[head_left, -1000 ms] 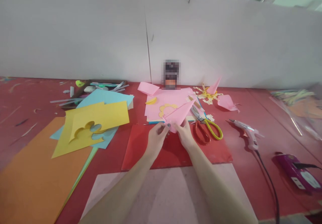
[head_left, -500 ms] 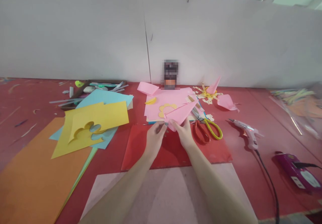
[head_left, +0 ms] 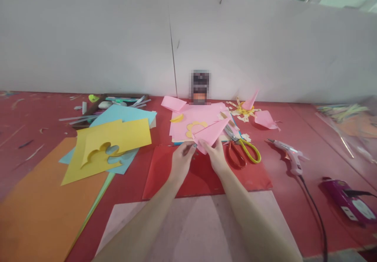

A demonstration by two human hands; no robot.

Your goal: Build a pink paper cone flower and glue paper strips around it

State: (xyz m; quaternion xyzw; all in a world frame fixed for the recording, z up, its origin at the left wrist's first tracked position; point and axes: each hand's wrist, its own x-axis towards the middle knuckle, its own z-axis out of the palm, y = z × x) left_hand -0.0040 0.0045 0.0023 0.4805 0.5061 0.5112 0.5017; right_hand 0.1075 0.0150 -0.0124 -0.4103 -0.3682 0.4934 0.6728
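The red table [head_left: 326,160] runs wide across the room, and it's busy. In the middle sit a red mat [head_left: 159,171] and, nearer the person, a pale pinkish board [head_left: 188,234]. To the left I see a large orange sheet [head_left: 50,199], loose scraps and a dark tray [head_left: 97,106] of pens. To the right lie a glue gun [head_left: 294,162], a purple power strip [head_left: 338,195], a folded pink paper piece [head_left: 265,119] and a clear bag [head_left: 350,117] of paper strips

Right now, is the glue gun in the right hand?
No, the glue gun lies on the red table, while the right hand holds the pointed pink paper.
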